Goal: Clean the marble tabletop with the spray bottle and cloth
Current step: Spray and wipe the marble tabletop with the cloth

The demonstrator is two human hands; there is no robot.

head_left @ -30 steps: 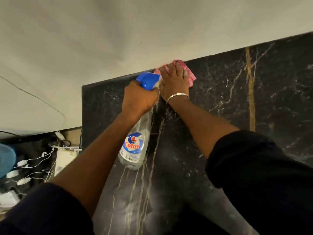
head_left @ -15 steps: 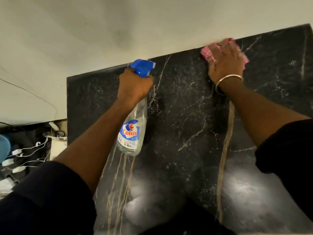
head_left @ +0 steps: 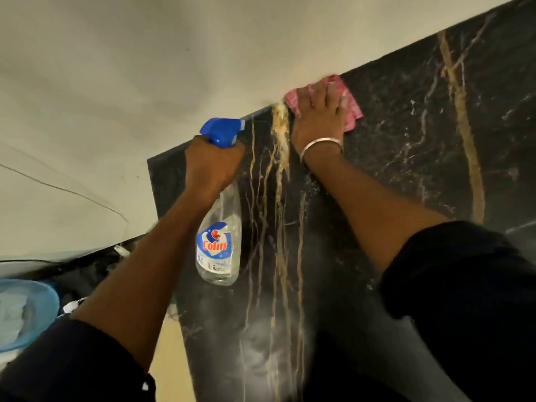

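The black marble tabletop [head_left: 406, 158] with gold and white veins fills the right and middle of the view. My left hand [head_left: 213, 166] grips the neck of a clear spray bottle [head_left: 217, 250] with a blue trigger head [head_left: 222, 132] and a blue "Colin" label, held above the marble near its left edge. My right hand [head_left: 319, 120], with a metal bangle on the wrist, presses flat on a pink cloth [head_left: 352, 108] at the far edge of the marble, against the wall. The hand covers most of the cloth.
A pale wall [head_left: 174, 68] runs along the far edge of the marble. To the lower left, off the table's left edge, are a light blue basin [head_left: 37, 311], white cables and plugs [head_left: 121, 250], and a thin wire on the wall.
My right hand has slid the pink cloth back leftward along the far edge, close to the spray bottle. The left hand still holds the bottle near the marble's left edge.
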